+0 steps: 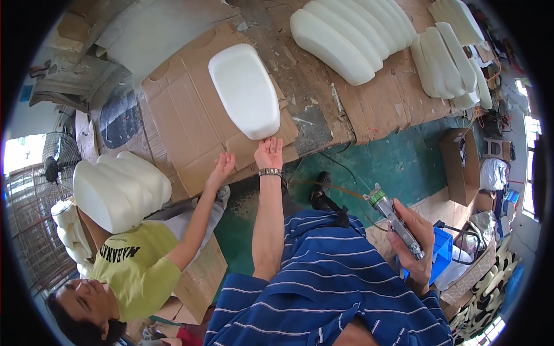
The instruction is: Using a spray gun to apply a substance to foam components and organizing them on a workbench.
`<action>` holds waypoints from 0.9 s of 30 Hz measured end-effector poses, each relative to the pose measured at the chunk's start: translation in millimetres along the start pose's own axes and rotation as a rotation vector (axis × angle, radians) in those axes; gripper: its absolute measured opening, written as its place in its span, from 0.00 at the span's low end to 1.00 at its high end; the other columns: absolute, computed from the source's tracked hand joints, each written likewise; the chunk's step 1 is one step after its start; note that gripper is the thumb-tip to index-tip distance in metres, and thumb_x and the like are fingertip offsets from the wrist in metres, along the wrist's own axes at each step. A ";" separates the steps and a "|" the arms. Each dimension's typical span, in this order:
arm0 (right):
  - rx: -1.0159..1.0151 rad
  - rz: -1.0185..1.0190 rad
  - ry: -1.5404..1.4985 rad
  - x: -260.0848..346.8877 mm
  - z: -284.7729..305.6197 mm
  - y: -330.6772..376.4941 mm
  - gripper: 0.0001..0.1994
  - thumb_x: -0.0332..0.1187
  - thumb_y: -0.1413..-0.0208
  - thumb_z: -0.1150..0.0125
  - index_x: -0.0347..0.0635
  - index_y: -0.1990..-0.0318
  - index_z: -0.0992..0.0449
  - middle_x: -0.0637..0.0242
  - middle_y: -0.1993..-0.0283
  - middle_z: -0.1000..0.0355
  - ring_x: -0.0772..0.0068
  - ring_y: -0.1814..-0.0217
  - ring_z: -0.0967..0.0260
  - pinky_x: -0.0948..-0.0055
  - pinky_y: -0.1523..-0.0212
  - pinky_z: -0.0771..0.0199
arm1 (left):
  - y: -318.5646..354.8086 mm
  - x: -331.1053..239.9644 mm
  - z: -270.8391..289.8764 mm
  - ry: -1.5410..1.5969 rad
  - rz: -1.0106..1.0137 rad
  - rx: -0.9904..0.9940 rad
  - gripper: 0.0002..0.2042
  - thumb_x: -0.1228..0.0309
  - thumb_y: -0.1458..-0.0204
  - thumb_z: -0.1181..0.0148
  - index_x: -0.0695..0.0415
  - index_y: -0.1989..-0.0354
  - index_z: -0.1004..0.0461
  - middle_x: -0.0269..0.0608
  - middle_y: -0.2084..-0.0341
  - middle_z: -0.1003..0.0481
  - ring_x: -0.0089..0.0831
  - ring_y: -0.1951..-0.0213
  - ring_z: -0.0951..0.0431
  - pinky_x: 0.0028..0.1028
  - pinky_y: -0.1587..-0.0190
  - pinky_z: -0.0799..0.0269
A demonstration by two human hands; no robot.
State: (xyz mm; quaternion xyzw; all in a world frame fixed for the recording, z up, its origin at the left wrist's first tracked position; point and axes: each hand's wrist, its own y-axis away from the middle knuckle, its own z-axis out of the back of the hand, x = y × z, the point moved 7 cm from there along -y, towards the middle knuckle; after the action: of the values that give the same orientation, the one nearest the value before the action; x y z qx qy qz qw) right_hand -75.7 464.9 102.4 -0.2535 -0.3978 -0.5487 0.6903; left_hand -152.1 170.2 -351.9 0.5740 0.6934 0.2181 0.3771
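Head view shows our left hand [269, 153], fingers spread, touching the white foam seat cushion [245, 89] lying on cardboard [184, 115], while our right hand [416, 241] grips a handheld spray tool [396, 221].

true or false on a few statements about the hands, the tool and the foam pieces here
1. The left hand reaches to the near end of the single white foam piece on the cardboard sheet. True.
2. The right hand holds nothing. False: it grips a slim grey tool with a green tip.
3. A co-worker's hand rests palm up on the cardboard's near edge, left of the person's own. True.
4. The foam piece lies alone on the workbench, with no others there. False: a row of white foam pieces lies further back.
5. The left wrist is bare. False: it wears a metal wristband.
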 end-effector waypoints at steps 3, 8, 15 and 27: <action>-0.023 0.000 0.010 5.8 -2.2 -10.6 0.31 0.21 0.52 0.33 0.33 0.36 0.28 0.54 0.64 0.26 0.63 0.68 0.28 0.71 0.66 0.32 | -7.9 -4.0 4.6 -0.027 -0.001 0.029 0.16 0.77 0.44 0.40 0.54 0.47 0.28 0.33 0.54 0.25 0.33 0.47 0.28 0.49 0.35 0.33; -0.008 0.009 -0.046 2.5 -12.2 -21.5 0.31 0.22 0.50 0.33 0.34 0.35 0.29 0.54 0.63 0.26 0.61 0.68 0.28 0.69 0.65 0.30 | -6.3 3.2 -10.3 0.122 -0.019 0.049 0.16 0.79 0.44 0.38 0.55 0.47 0.27 0.34 0.52 0.25 0.33 0.46 0.27 0.47 0.35 0.32; 0.010 0.103 -0.045 6.4 -53.2 -57.0 0.32 0.21 0.49 0.33 0.37 0.33 0.31 0.52 0.57 0.24 0.52 0.61 0.25 0.67 0.59 0.26 | 6.6 -24.5 -36.2 0.376 -0.107 0.266 0.19 0.78 0.41 0.39 0.65 0.41 0.31 0.50 0.43 0.27 0.44 0.39 0.29 0.48 0.32 0.31; -0.030 0.065 0.190 -85.8 -68.1 -140.4 0.30 0.27 0.42 0.36 0.38 0.31 0.33 0.48 0.45 0.25 0.50 0.48 0.23 0.59 0.47 0.25 | 63.3 -92.8 -105.2 0.475 -0.191 0.612 0.24 0.66 0.45 0.30 0.64 0.42 0.28 0.52 0.44 0.25 0.48 0.37 0.29 0.56 0.27 0.43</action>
State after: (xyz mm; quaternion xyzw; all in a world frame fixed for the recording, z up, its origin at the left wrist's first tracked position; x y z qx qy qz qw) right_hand -198.9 421.2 -18.6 -0.2232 -0.3138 -0.5534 0.7386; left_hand -188.2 110.3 -214.7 0.5264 0.8444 0.0924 0.0363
